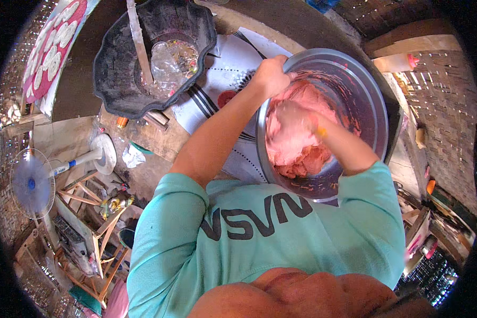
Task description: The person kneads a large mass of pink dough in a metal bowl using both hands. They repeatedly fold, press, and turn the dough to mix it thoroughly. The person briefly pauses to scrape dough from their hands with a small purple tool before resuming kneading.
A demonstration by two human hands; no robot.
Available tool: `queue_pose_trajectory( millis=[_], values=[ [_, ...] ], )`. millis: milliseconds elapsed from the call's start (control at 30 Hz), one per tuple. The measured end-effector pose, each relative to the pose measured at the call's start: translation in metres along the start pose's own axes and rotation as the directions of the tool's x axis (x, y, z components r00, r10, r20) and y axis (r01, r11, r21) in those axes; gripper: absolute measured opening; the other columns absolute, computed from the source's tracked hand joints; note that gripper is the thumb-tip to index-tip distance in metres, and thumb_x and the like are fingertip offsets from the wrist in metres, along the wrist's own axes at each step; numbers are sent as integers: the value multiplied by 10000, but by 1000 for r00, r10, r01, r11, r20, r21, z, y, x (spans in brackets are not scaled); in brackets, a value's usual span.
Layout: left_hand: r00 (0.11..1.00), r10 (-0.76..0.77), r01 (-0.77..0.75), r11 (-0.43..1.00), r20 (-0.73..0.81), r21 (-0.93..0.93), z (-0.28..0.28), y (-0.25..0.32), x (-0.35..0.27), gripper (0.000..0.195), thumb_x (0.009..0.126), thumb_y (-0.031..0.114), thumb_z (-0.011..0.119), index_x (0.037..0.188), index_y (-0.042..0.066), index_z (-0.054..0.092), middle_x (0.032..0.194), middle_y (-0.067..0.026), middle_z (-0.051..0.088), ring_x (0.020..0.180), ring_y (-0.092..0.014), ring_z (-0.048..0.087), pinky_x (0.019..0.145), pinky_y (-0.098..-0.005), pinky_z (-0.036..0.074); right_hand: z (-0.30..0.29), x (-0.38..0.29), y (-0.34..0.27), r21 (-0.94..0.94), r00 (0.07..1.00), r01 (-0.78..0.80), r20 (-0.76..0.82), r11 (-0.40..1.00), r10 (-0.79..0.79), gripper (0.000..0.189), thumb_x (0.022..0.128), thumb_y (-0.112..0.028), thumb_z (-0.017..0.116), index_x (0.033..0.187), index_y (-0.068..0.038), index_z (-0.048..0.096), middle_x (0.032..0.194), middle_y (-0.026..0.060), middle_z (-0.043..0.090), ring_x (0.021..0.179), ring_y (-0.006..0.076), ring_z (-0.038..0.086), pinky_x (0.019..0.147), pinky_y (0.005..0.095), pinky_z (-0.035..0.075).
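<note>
A large round metal basin point(375, 115) is tilted towards my chest. My left hand point(273, 75) grips its far-left rim, with the thumb over the edge. Inside lies a thick, soft pink mass point(314, 95), like dough or icing, with a darker red-orange part point(302, 165) nearer to me. My right hand point(292, 121) is down in the mass, blurred by motion and coated pink. Its fingers cannot be made out. Pink smears streak the basin's inner wall. A yellow-orange spot marks my right wrist.
Left of the basin, a black scalloped tub point(115, 67) holds a wooden stick point(139, 43), clear plastic and scraps. Beneath lies a white patterned cloth point(226, 51). A squeeze bottle point(393, 63) lies at right. A fan point(31, 183) and wooden frames point(103, 234) stand at lower left.
</note>
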State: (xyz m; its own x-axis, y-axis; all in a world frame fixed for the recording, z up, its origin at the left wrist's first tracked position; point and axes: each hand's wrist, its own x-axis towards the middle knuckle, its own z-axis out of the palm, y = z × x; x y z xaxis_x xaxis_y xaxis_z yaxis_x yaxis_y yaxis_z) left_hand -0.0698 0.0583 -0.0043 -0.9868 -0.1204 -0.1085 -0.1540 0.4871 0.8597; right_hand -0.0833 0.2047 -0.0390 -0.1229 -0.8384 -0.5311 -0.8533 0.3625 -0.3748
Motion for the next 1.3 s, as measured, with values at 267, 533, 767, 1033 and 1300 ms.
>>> queue_pose_trajectory(
  millis=[267, 533, 767, 1033, 1300],
  values=[
    [998, -40, 45, 995, 57, -93, -1, 6, 2, 378, 766, 253, 666, 1033, 0, 582, 968, -237, 624, 948, -370, 595, 830, -402, 461, 85, -146, -79, -46, 927, -95, -367, 994, 72, 290, 754, -158, 516, 980, -30, 645, 1026, 159, 613, 1074, 312, 513, 1020, 432, 320],
    [999, -29, 30, 990, 15, -135, 2, 4, -6, 311, 768, 206, 663, 977, -12, 593, 828, -224, 638, 829, -365, 623, 739, -402, 483, 105, -116, -54, -405, 912, -387, -302, 828, 278, 367, 755, -131, 523, 1111, -58, 573, 1086, 145, 574, 1106, 356, 456, 909, 504, 376],
    [986, 130, -144, 980, -106, -134, 10, -10, -8, 307, 750, 192, 674, 956, -19, 586, 797, -227, 633, 792, -378, 617, 705, -410, 485, 78, -40, -5, -168, 778, -620, -8, 766, 628, 269, 793, -183, 528, 968, -19, 652, 1008, 199, 617, 1009, 329, 579, 785, 406, 488],
    [999, 12, -15, 997, -35, -81, 7, -3, 6, 349, 741, 242, 680, 979, -2, 602, 815, -227, 634, 827, -384, 614, 744, -412, 479, 64, -16, 57, -94, 903, -386, 166, 918, 397, 281, 741, -246, 547, 773, 3, 674, 928, 218, 640, 865, 345, 628, 725, 423, 515],
    [994, 28, -39, 993, -104, -112, 10, -10, 4, 333, 728, 259, 687, 945, 15, 624, 828, -208, 643, 808, -354, 626, 732, -397, 483, -2, -193, -20, 772, 638, -634, 555, -43, 534, 435, 823, -199, 562, 1224, -41, 506, 1067, 105, 600, 960, 212, 581, 820, 352, 467]
  ],
)
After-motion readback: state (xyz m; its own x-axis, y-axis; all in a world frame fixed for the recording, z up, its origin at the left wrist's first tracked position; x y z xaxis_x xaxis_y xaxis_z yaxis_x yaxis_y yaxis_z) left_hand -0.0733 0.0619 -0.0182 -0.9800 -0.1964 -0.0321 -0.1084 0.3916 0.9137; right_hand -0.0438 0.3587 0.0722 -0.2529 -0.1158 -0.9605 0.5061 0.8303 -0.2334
